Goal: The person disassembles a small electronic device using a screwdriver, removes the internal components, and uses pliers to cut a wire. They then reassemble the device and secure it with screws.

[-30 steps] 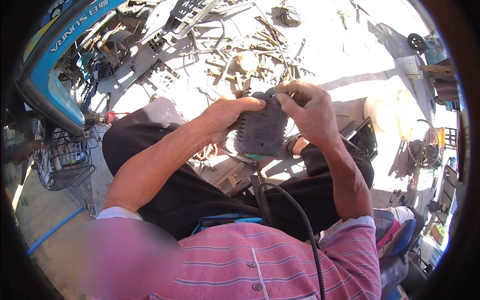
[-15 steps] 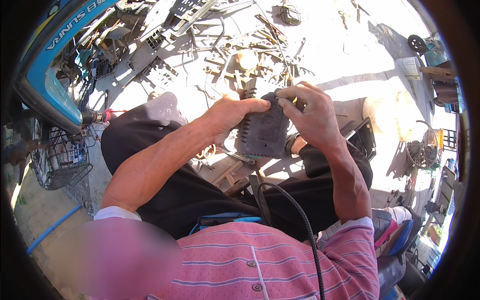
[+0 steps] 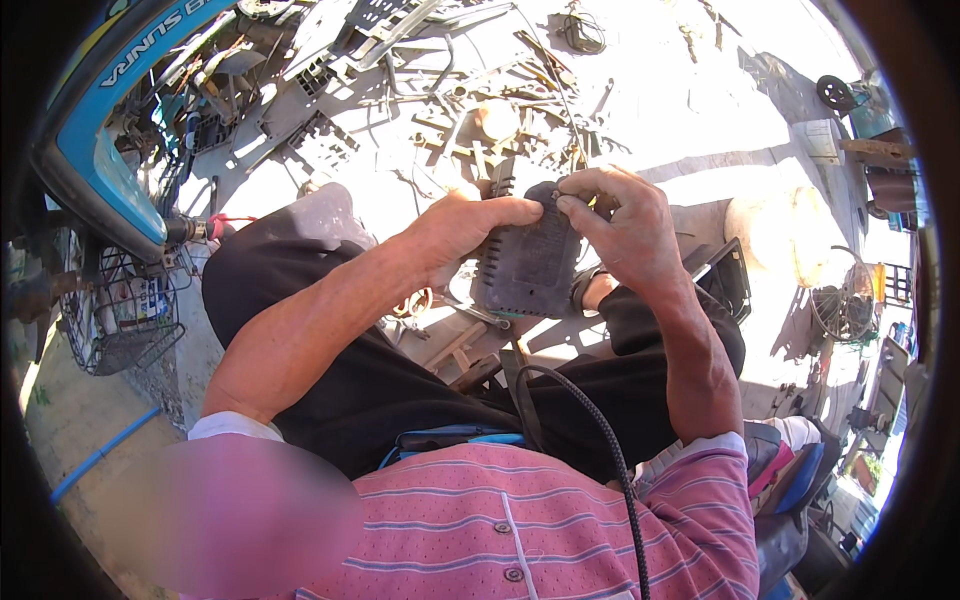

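Observation:
A black plastic box [image 3: 528, 262] with slotted, comb-like edges is held up over my lap, its broad flat face toward me. My left hand [image 3: 462, 228] grips it from the left, thumb pressed on its upper face and the other fingers hidden behind. At the box's upper right corner, next to a dark rounded piece [image 3: 543, 193], my right hand [image 3: 622, 215] is closed in a pinch of thumb and forefinger. Whatever is between those fingertips is too small to name.
Scrap metal and plastic parts [image 3: 470, 110] lie heaped on the sunlit ground ahead. A blue vehicle panel [image 3: 95, 180] and a wire basket [image 3: 125, 310] stand at the left. A wheel [image 3: 843, 310] is at the right. A braided black cable [image 3: 600, 420] runs across my lap.
The right fingertips have shifted slightly right at the box's corner, still pinched. The left hand and the box have stayed nearly in place.

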### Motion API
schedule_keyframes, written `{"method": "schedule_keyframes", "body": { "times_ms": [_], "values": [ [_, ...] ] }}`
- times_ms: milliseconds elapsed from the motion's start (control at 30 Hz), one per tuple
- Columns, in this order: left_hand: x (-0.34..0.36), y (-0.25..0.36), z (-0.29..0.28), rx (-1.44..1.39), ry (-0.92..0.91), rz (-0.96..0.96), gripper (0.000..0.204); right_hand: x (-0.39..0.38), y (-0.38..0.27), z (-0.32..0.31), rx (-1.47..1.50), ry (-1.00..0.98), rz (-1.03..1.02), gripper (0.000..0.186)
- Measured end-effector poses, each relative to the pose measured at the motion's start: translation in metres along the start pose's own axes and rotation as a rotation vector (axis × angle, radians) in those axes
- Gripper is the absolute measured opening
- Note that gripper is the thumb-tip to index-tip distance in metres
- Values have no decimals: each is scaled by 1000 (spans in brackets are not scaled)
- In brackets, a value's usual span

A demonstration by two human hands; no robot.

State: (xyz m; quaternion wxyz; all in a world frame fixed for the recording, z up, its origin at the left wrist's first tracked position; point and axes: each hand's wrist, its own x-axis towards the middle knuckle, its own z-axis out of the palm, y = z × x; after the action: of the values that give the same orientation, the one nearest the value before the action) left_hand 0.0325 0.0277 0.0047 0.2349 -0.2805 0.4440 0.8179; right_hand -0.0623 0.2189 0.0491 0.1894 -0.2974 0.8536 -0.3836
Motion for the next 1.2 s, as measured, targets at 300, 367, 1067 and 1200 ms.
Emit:
{"method": "schedule_keyframes", "body": {
  "times_ms": [300,367,1067,1200],
  "values": [
    [-1,0,-1,33,-14,-7,42,2,-5,-2,-68,-33,-65,13],
    [3,-4,-5,51,-12,-12,40,2,-7,-2,-71,-62,-54,12],
    [1,-8,-9,92,13,75,38,6,-2,17,-194,-102,5,22],
    [1,-6,-12,11,1,-11,38,6,-8,9,-106,-79,40,22]
  ]
}}
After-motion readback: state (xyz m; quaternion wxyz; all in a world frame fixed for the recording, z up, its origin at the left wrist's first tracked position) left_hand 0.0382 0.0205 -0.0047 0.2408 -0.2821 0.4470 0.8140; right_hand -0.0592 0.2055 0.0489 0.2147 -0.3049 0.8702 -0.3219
